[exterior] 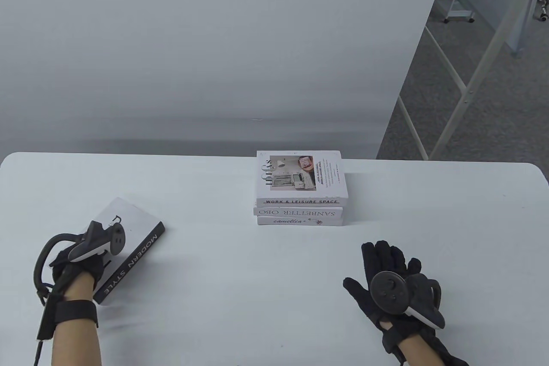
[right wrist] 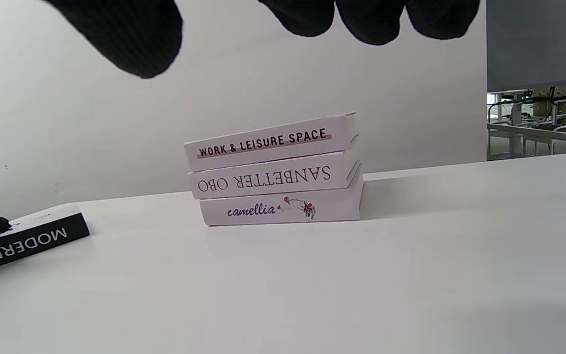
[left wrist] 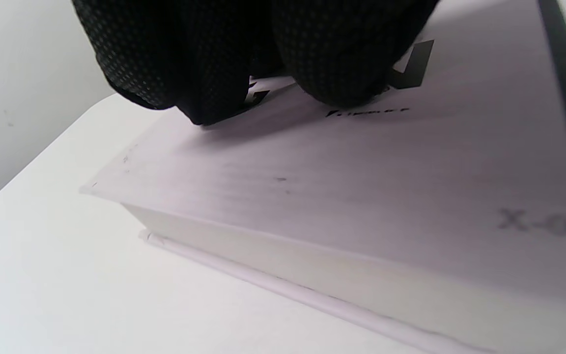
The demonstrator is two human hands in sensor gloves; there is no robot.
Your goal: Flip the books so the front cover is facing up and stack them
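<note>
A stack of three books (exterior: pixel 299 188) stands at the table's middle back: "Work & Leisure Space" on top with its pictured cover up, "Sanbetter Obo" under it with its spine text upside down, "camellia" at the bottom. The stack also shows in the right wrist view (right wrist: pixel 275 172). A fourth book, "Modern Style" (exterior: pixel 131 261), with a black spine and pale cover, lies flat at the front left. My left hand (exterior: pixel 75 261) rests on it, fingertips (left wrist: pixel 342 59) touching its cover (left wrist: pixel 361 187). My right hand (exterior: pixel 386 271) is spread open and empty at the front right, its fingers (right wrist: pixel 371 19) above the table.
The white table (exterior: pixel 240 297) has rounded far corners and a grey wall behind it. Past the table's back right stands a white metal frame (exterior: pixel 463 95) on grey floor. The "Modern Style" book also shows at the left edge of the right wrist view (right wrist: pixel 27 241).
</note>
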